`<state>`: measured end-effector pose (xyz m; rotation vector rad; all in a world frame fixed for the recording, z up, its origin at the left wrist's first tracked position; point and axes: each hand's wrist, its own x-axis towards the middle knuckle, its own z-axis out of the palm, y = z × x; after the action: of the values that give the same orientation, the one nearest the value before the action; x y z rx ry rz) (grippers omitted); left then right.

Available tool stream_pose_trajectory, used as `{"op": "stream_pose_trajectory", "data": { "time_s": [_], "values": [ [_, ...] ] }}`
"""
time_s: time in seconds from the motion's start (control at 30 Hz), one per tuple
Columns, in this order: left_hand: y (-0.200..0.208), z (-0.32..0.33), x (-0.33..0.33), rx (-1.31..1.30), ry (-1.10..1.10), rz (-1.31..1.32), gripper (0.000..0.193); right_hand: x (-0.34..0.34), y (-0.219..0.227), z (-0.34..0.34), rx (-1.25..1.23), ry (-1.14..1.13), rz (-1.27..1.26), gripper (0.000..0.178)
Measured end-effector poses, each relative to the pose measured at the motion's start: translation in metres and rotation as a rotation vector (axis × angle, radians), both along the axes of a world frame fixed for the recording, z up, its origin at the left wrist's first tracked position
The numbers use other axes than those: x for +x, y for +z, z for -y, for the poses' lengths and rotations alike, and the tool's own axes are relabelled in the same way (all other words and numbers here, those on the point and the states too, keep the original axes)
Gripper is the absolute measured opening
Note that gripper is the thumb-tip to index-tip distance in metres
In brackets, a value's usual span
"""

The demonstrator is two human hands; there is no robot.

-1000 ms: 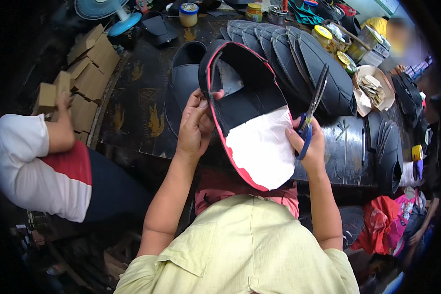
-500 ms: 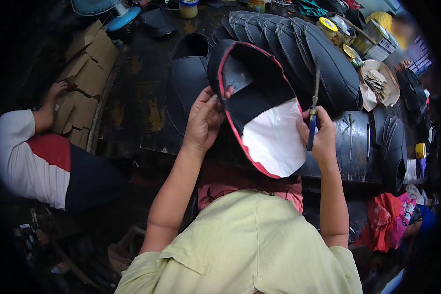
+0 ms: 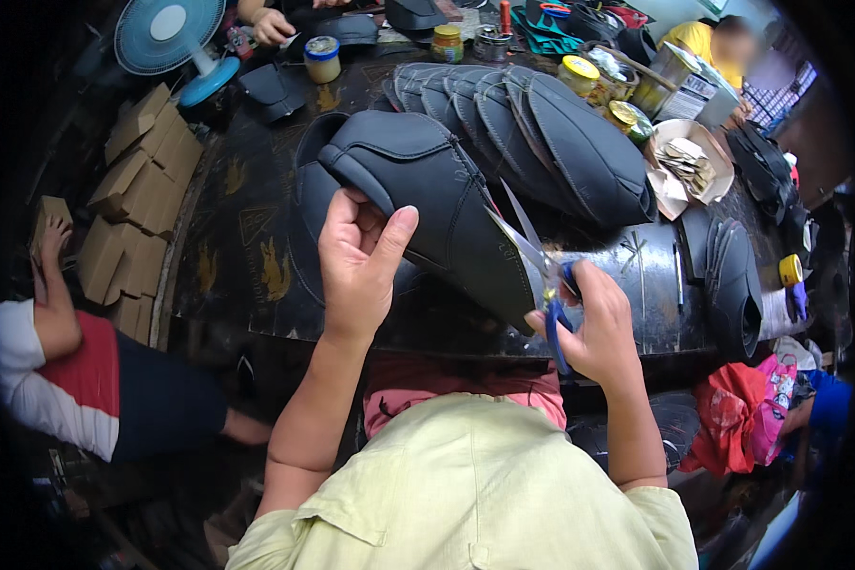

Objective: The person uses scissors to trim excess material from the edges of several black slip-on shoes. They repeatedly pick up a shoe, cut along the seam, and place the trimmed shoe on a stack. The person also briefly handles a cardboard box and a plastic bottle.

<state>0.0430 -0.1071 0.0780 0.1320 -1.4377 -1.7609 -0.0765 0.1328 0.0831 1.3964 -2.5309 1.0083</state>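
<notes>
My left hand [image 3: 361,256] is closed on a black stitched shoe upper [image 3: 418,195], its thumb outside and its fingers tucked under the collar edge. The upper hangs over the table's near edge with its dark outer face up. In my right hand [image 3: 598,328] is a pair of scissors [image 3: 549,275] with blue handles. Their blades are spread and lie along the right edge of the upper; whether they touch it I cannot tell. Another black upper lies partly hidden behind the held one. Beyond, a row of stacked black uppers [image 3: 570,133] leans across the table.
Brown cardboard boxes [image 3: 142,195] and a blue fan [image 3: 176,47] stand to the left, near a seated person [image 3: 76,370]. Jars [image 3: 321,62], tins and a box of small tan pieces [image 3: 684,166] line the far side. More uppers [image 3: 731,294] lie at right.
The upper has been turned over: its white lining and red edge faced me, now the black outside does. The scissors have opened and come down to its right edge.
</notes>
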Motion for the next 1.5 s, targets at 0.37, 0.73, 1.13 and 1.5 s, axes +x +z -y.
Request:
{"op": "stream_pose_trajectory", "data": {
  "time_s": [0.37, 0.73, 1.13, 1.5],
  "values": [
    [0.009, -0.021, 0.003, -0.068, 0.044, 0.022, 0.033, 0.003, 0.008, 0.011, -0.110, 0.009, 0.073, 0.045],
    [0.009, -0.028, 0.001, -0.071, 0.057, -0.008, 0.033, 0.008, 0.000, 0.013, -0.171, -0.052, 0.142, 0.040],
    [-0.019, 0.052, 0.000, 0.542, -0.543, -0.513, 0.037, -0.027, -0.036, -0.029, -0.383, -0.107, 0.717, 0.028],
    [-0.060, 0.056, -0.011, 0.670, -0.506, -0.442, 0.034, 0.022, -0.046, 0.011, -0.333, 0.041, 1.154, 0.038]
  ]
}}
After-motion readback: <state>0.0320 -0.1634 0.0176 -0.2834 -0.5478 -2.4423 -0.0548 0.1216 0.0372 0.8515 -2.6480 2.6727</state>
